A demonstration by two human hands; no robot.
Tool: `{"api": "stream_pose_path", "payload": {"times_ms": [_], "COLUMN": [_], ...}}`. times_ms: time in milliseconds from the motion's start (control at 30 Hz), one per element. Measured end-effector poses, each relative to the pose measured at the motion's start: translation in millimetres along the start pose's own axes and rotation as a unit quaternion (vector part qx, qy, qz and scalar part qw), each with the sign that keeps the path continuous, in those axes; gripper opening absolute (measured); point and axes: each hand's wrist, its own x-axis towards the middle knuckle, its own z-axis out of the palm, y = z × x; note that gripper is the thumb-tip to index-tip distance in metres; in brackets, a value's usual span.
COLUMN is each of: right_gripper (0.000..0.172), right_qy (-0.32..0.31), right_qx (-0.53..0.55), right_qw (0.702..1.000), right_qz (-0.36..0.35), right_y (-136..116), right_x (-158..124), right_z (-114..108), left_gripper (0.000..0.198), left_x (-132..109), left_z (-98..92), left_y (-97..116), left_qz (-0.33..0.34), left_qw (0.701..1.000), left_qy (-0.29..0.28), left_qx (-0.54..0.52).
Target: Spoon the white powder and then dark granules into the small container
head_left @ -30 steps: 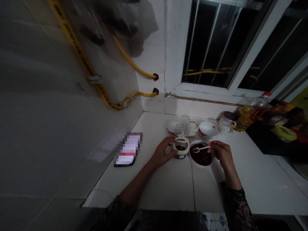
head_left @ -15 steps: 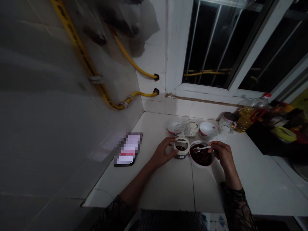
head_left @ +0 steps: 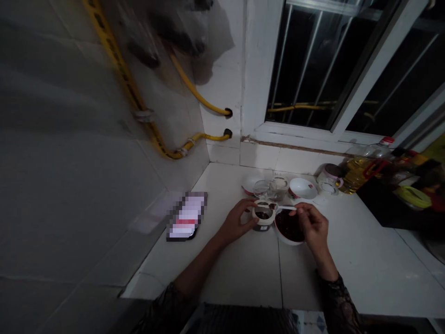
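Observation:
My left hand [head_left: 242, 218] is wrapped round the side of a small seasoning jar [head_left: 263, 224] with a white rim and its clear lid [head_left: 264, 188] flipped back. Some dark stuff lies in the bottom of the jar. Pinched in my right hand [head_left: 314, 226] is a small white spoon [head_left: 285, 208], its bowl carrying a little dark red stuff at the jar's right rim. Below that hand, just right of the jar, stands a white bowl [head_left: 289, 240] with dark red, chilli-like contents. My right fingers hide part of its right side.
Behind stand a white bowl [head_left: 303, 188], another jar [head_left: 280, 183] and a pink-handled jar [head_left: 329, 178]. An oil bottle [head_left: 361, 169] and a dark box [head_left: 377, 202] with bottles are at right. A phone [head_left: 187, 215] lies left, near the tiled wall.
My right hand has moved the spoon up and left, from over the bowl of dark red contents to the jar's rim. My left hand stays on the jar.

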Motion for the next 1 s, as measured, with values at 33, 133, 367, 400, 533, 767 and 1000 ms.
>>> {"api": "stream_pose_path", "payload": {"times_ms": [33,133,367,400,533,767,1000], "right_gripper": [0.022,0.023,0.021,0.022,0.026,0.024,0.025], "right_qy": [-0.037,-0.125,0.019,0.023,-0.044,-0.16,-0.059], "right_qx": [-0.035,-0.093,-0.096,-0.1,-0.16,-0.081,0.054], "right_qw": [0.997,0.974,0.993,0.994,0.986,0.978,0.971], "right_qz": [-0.049,-0.163,-0.062,-0.041,0.012,0.105,0.224], "right_y": [-0.2,1.4,9.2,11.3,18.5,18.2,15.6], "right_x": [-3.0,-8.3,-2.4,0.1,8.3,7.3,15.8], "right_z": [3.5,8.1,-18.9,-23.4,-30.8,-18.8,-26.7], "left_gripper": [0.03,0.031,0.031,0.031,0.032,0.03,0.031], "left_x": [-0.1,-0.7,-1.4,-1.4,-1.4,-1.2,-1.6], "left_z": [-0.1,0.0,1.1,1.2,1.2,0.8,0.5], "left_y": [-0.2,-1.5,-2.4,-2.3,-2.2,-1.2,-2.6], "left_qz": [0.0,0.0,0.0,0.001,0.005,0.002,-0.01], "left_qw": [1.0,1.0,1.0,1.0,1.0,1.0,1.0], "left_qy": [0.0,0.004,0.011,0.011,0.009,0.004,0.004], "left_qx": [0.001,0.002,-0.009,-0.012,-0.018,-0.013,-0.01]}}
